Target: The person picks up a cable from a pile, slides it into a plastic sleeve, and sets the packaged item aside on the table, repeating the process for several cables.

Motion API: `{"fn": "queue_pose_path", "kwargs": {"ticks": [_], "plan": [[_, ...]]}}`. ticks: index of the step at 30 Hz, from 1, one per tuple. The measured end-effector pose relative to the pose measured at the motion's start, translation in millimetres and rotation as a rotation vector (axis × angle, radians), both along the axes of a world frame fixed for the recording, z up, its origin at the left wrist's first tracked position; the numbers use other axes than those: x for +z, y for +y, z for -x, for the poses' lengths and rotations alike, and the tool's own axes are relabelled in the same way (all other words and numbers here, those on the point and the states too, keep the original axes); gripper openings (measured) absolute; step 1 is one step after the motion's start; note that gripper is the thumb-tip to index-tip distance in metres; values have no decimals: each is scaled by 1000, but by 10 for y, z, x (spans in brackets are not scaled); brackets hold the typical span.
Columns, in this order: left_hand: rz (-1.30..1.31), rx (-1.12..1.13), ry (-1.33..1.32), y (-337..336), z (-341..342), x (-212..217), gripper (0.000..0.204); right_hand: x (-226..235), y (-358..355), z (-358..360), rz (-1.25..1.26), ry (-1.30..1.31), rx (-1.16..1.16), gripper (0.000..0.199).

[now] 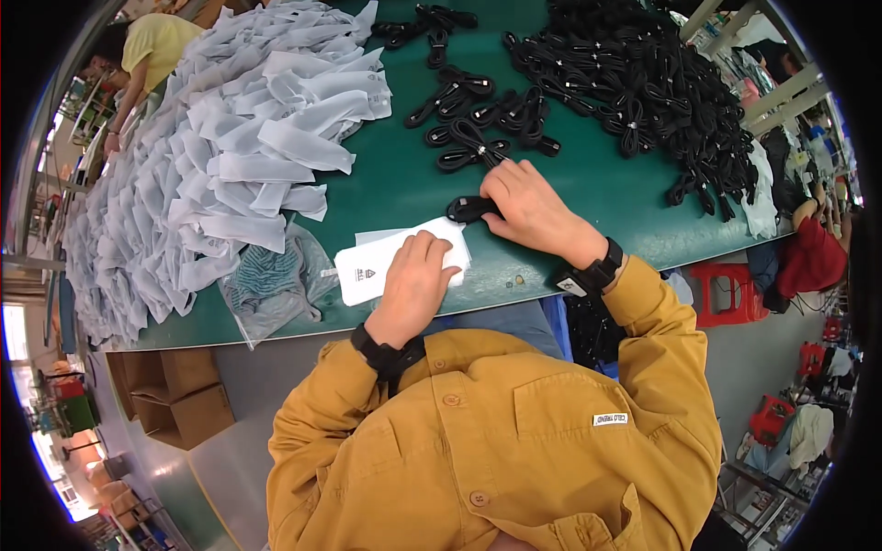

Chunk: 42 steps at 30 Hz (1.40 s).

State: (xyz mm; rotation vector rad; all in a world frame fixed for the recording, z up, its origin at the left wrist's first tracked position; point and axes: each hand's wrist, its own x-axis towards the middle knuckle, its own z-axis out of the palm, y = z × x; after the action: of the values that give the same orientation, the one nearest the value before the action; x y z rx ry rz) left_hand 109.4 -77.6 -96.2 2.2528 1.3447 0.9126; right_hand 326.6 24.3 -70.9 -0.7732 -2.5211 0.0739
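Observation:
Near the table's front edge, my left hand (415,284) is closed on a flat white pouch (359,276) with a small dark printed mark. Other pale pouches (372,236) lie beneath it. To its right, my right hand (530,210) grips a coiled black cable (468,210), its fingers bent around one end. The coil's other end reaches the right edge of the white pouch; whether any of it is inside is hidden. Just beyond my right hand lie several loose coiled black cables (475,140).
A large heap of filled pale pouches (230,151) covers the table's left. Black cables (634,73) are piled at the far right. A clear bag with teal striped cloth (273,275) sits at the front edge. Red stools (726,294) stand at right; another person (152,55) works far left.

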Motion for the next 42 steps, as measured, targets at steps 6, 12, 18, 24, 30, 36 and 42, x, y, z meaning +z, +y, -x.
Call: {"fn": "queue_pose_path", "kwargs": {"ticks": [6,12,18,24,30,36,42], "plan": [[8,113,31,36,-37,-89,12,-179,-287,-58,251,128,-146,31],[78,171,-112,21,-20,-106,10,-93,-582,-71,1107,503,-250,30],[143,195,-211,7,-1,-79,8,-165,-802,-5,979,555,-233,32],[-133,108,-7,2,-31,-10,6,-35,-771,-31,1205,925,-217,29],[15,113,-113,4,-32,5,5,-65,-679,-79,686,756,-225,15],[88,127,-146,-1,-18,-17,6,-99,-696,-243,651,716,-365,14],[134,159,-167,-1,-20,-15,9,-117,-826,-169,550,515,-400,20]]}}
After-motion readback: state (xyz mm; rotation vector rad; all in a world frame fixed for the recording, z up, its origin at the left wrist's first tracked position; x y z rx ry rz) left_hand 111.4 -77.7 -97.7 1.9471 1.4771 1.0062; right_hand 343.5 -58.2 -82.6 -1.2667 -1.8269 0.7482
